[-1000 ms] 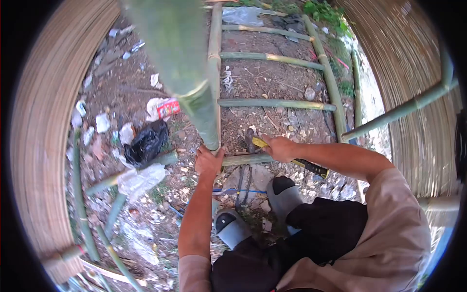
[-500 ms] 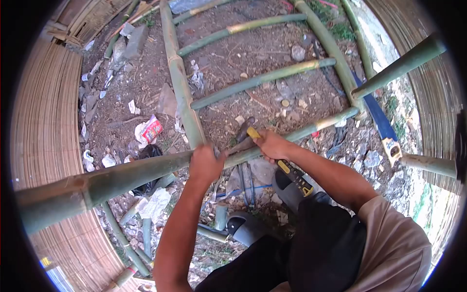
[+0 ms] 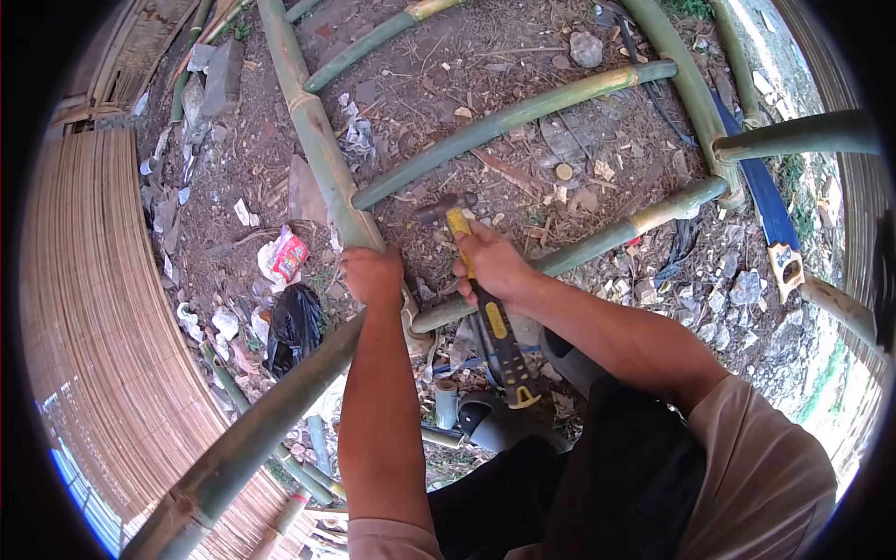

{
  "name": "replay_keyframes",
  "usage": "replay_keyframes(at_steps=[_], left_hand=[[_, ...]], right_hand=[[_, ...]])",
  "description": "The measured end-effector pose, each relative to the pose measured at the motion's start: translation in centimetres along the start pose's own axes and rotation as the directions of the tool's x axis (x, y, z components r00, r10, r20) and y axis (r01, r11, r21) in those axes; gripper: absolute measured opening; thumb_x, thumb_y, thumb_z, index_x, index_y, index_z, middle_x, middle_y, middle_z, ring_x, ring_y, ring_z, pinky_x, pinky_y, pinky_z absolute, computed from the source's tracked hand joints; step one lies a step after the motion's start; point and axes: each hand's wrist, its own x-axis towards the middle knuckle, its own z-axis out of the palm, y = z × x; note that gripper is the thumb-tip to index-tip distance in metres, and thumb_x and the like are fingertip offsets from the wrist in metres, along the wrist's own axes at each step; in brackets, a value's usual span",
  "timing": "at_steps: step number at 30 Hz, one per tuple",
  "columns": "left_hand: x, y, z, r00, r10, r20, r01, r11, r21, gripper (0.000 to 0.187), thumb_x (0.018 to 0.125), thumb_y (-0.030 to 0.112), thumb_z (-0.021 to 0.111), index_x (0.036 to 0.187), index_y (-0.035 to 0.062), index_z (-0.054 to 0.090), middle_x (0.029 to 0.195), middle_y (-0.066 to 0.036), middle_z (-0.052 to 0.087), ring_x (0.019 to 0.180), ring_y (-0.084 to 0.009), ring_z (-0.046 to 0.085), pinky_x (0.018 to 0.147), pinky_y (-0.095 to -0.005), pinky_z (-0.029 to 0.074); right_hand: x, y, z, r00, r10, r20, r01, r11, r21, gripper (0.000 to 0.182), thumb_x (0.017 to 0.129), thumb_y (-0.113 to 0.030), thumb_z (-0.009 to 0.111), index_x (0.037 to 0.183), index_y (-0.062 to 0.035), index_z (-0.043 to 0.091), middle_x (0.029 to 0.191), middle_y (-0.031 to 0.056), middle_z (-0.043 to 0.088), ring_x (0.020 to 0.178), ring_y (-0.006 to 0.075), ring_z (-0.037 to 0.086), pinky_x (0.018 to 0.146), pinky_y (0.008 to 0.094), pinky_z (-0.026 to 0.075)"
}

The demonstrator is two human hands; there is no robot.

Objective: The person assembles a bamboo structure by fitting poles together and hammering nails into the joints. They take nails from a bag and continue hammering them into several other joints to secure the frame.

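Observation:
My right hand (image 3: 495, 264) grips a claw hammer (image 3: 499, 331) partway along its yellow-and-black handle. The hammer's dark head is up over the ground inside a green bamboo frame, and its handle end hangs toward my legs. My left hand (image 3: 371, 274) is closed round the near end of the frame's left bamboo rail (image 3: 322, 140). Just below that hand, the nearest bamboo rung (image 3: 607, 240) meets the rail. A long bamboo pole (image 3: 252, 434) runs from this corner to the lower left. Farther off, another bamboo rung (image 3: 523, 116) joins both rails.
At the right lie a handsaw with a blue blade (image 3: 767, 203) and another bamboo pole (image 3: 803, 136) jutting outward from the frame. A black plastic bag (image 3: 293, 327), a red wrapper (image 3: 289, 254) and cut bamboo pieces (image 3: 446, 404) litter the ground. Woven bamboo panels (image 3: 103, 308) stand left.
My left hand has shifted from the corner joint up onto the left rail. The hammer has turned, its head lifting away from the corner. The lower-left pole now slants more steeply in view.

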Motion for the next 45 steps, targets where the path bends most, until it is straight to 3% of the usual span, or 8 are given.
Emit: replay_keyframes(at_steps=[10,12,16,30,33,37,41,45], left_hand=[[0.1,-0.4,-0.3,0.997,0.045,-0.069,-0.042,0.998,0.049,0.069,0.07,0.046,0.082,0.107,-0.0047,0.053,0.104,-0.021,0.066,0.092,-0.0371,0.07,0.083,-0.0438,0.058],[0.1,-0.4,-0.5,0.997,0.029,-0.074,-0.026,0.999,0.044,0.07,0.069,0.044,0.084,0.108,-0.005,0.053,0.104,-0.021,0.067,0.092,-0.0367,0.07,0.083,-0.0438,0.058],[-0.2,-0.1,-1.1,0.999,0.014,-0.031,-0.014,1.0,-0.018,0.07,0.067,0.042,0.085,0.108,-0.0051,0.054,0.105,-0.022,0.067,0.093,-0.0371,0.07,0.085,-0.0438,0.057],[-1.7,0.5,-0.9,1.0,-0.015,-0.011,0.014,0.999,-0.045,0.09,0.074,0.039,0.086,0.131,-0.0122,0.039,0.127,-0.028,0.056,0.114,-0.0434,0.061,0.094,-0.047,0.054],[-3.7,-0.3,-0.4,0.919,0.276,-0.283,-0.27,0.961,0.062,0.091,0.071,0.034,0.088,0.135,-0.0108,0.041,0.131,-0.03,0.052,0.12,-0.0403,0.057,0.101,-0.0462,0.048],[-9.9,-5.5,-1.4,0.439,0.864,-0.245,-0.869,0.478,0.13,0.065,0.077,0.019,0.081,0.133,0.0025,0.053,0.135,-0.02,0.054,0.117,-0.04,0.057,0.097,-0.0452,0.05],[-13.4,-14.0,-4.2,0.513,0.836,0.196,-0.804,0.547,-0.23,0.03,0.08,0.017,0.08,0.107,0.0079,0.071,0.098,-0.014,0.072,0.089,-0.0331,0.07,0.078,-0.0417,0.057],[-9.1,-23.9,-4.6,0.807,0.531,-0.259,-0.591,0.724,-0.356,0.018,0.083,0.014,0.079,0.097,0.0046,0.072,0.098,-0.016,0.072,0.09,-0.0361,0.069,0.081,-0.0418,0.055]], right_hand=[[5.1,-0.6,5.2,0.992,0.1,0.078,-0.096,0.994,-0.049,0.026,0.107,-0.023,0.04,0.131,-0.0131,0.042,0.073,0.0054,0.05,0.045,0.0159,0.052,0.037,0.0328,0.045],[4.1,-0.1,6.0,0.978,0.008,-0.208,0.002,0.999,0.047,0.027,0.107,-0.022,0.04,0.132,-0.014,0.043,0.073,0.0048,0.05,0.046,0.0151,0.052,0.038,0.032,0.045],[4.7,0.8,3.9,0.994,0.079,0.081,-0.067,0.987,-0.143,0.03,0.106,-0.02,0.04,0.134,-0.0099,0.038,0.072,0.0076,0.053,0.044,0.0172,0.053,0.037,0.0331,0.044],[2.1,-0.1,0.8,0.998,-0.059,-0.01,0.056,0.977,-0.207,0.031,0.106,-0.022,0.041,0.136,-0.0135,0.04,0.071,0.0026,0.05,0.045,0.0132,0.051,0.039,0.0305,0.044],[1.2,0.1,-0.3,0.997,-0.072,-0.005,0.069,0.968,-0.243,0.043,0.106,-0.021,0.042,0.147,-0.0114,0.034,0.072,0.0038,0.05,0.045,0.0139,0.052,0.039,0.0308,0.045],[0.6,0.7,-1.0,0.996,-0.087,-0.036,0.071,0.947,-0.312,0.042,0.106,-0.02,0.041,0.146,-0.0093,0.035,0.072,0.0034,0.05,0.046,0.0128,0.051,0.04,0.0297,0.045],[-0.2,0.9,-1.0,0.996,-0.071,-0.059,0.037,0.893,-0.449,0.035,0.106,-0.021,0.042,0.139,-0.01,0.042,0.07,0.002,0.05,0.046,0.012,0.05,0.039,0.0292,0.043],[-0.6,1.6,-1.0,0.992,-0.095,-0.077,0.03,0.8,-0.599,0.034,0.106,-0.02,0.042,0.138,-0.0076,0.044,0.068,0.0026,0.051,0.045,0.013,0.052,0.038,0.03,0.043]])
